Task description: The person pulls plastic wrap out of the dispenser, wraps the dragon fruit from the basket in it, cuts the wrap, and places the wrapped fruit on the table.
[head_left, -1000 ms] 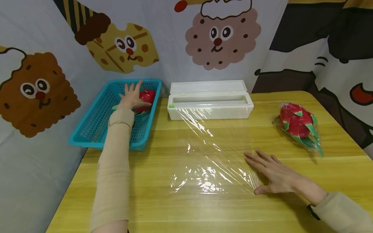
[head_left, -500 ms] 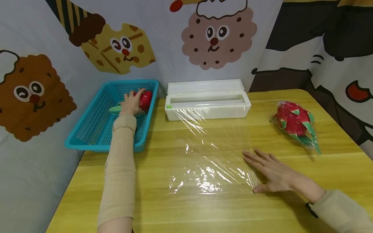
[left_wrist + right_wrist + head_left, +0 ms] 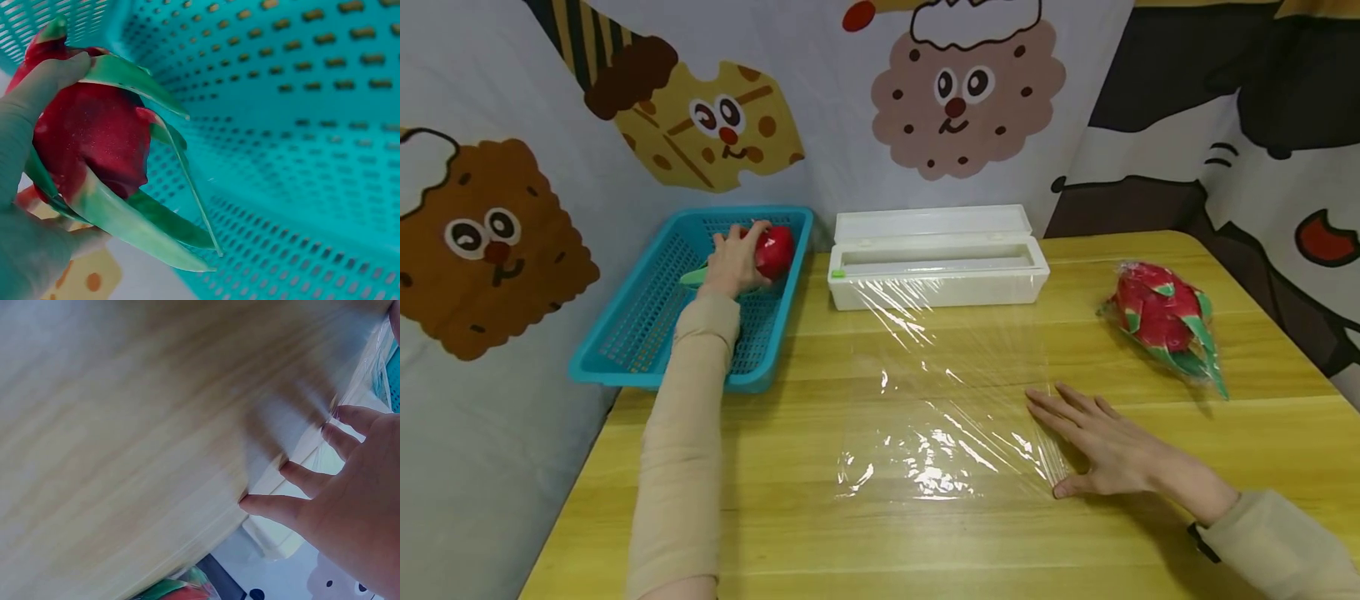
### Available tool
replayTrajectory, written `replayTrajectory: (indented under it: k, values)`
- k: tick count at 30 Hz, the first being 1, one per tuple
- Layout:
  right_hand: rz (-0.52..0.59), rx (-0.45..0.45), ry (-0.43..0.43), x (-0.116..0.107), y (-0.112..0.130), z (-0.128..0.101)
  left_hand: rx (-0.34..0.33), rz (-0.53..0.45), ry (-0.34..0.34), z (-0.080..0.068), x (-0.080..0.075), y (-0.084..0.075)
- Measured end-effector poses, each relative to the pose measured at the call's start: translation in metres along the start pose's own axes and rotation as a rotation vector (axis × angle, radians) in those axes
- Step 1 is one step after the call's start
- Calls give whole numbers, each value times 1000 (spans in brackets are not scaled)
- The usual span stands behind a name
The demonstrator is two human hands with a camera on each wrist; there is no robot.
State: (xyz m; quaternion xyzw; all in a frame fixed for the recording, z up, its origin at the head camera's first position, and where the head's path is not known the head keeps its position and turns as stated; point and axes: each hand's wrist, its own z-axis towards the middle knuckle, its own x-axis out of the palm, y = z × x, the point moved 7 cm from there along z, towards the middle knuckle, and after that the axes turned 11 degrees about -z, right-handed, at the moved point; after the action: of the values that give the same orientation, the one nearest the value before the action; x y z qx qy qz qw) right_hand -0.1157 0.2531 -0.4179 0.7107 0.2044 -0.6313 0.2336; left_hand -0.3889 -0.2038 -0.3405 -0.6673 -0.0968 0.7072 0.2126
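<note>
Inside the blue basket (image 3: 752,377), my left hand (image 3: 733,262) grips a red dragon fruit (image 3: 777,252). In the left wrist view, the thumb lies over the top of the dragon fruit (image 3: 103,134) and the other fingers come round its far side, near long green leaf tips. My right hand (image 3: 1101,446) lies with fingers spread at the right edge of a sheet of cling film (image 3: 947,400), its fingertips resting there. The film runs out over the table from a white cling film dispenser (image 3: 940,292) with its lid raised.
A second dragon fruit (image 3: 1161,312), wrapped in clear film, lies at the right of the wooden table (image 3: 880,550). Behind the table hangs a cloth (image 3: 835,125) with cartoon biscuits and cheese. The basket overhangs the table's left edge.
My left hand, spread above the basket a second ago, has come down and closed round the dragon fruit. The right hand and the film stay in place.
</note>
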Motion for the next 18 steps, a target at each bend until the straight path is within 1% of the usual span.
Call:
replayTrajectory:
  k: [5,9,14,18]
  values:
    - [-9,1,1,0,0,0,26,18,-57,-6,-21,-14]
    - [-7,2,13,0,0,1,43,22,-87,-12,-35,-26]
    - [-1,4,17,0,0,1,86,11,-105,-22,-50,-40]
    - [-1,6,22,0,0,1,122,24,-109,-30,-58,-53]
